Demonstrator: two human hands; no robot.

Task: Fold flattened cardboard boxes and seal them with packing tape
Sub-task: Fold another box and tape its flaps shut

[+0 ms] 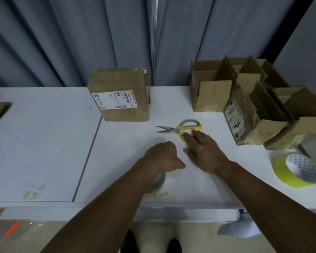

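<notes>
Boxes: sealed box [119,95] is sitting at the table's [44,143] back, open boxes [213,88] far right; probably light, stiff, best gripped by the walls.
Tape: yellow roll [292,170] is lying near right.
Right hand [202,148]: fingers nearly straight, touching the scissors [181,127].
Left hand [162,154]: curled; contents hidden.

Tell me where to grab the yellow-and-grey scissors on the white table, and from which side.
Take the yellow-and-grey scissors by the handle loops, coming from the near right. They lie flat with the slightly parted blades pointing left, so the loops face the right hand, whose straight fingers lie over the near loop.
</notes>
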